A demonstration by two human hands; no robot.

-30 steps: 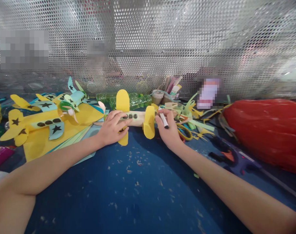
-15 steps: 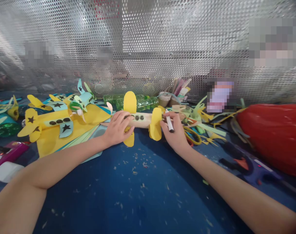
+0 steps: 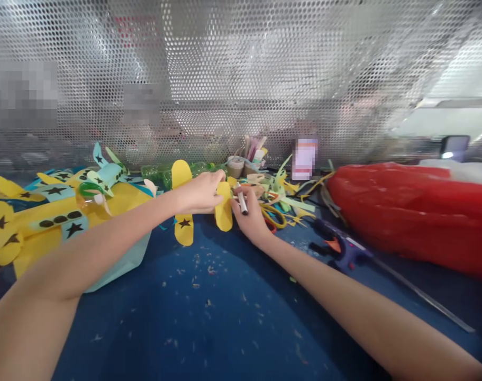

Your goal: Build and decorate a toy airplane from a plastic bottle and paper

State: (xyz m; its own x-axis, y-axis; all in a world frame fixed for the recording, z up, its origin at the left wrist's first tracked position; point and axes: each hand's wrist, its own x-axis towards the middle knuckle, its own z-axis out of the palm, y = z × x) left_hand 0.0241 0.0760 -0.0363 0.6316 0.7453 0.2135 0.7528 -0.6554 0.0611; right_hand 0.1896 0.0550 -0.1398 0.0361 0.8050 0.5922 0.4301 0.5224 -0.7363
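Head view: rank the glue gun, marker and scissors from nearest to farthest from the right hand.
1. Marker: held in the right hand.
2. Scissors: on the table, just right of that hand.
3. Glue gun: farther right, beyond the scissors.

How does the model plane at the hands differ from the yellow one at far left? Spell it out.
Wings: the centre plane has yellow ones; the left plane has light blue ones.
Tail: the left plane's carries black stars; none shows on the centre plane's.
Contact: the left hand is on the centre plane, not on the left plane.
Both have a black star on a wing.
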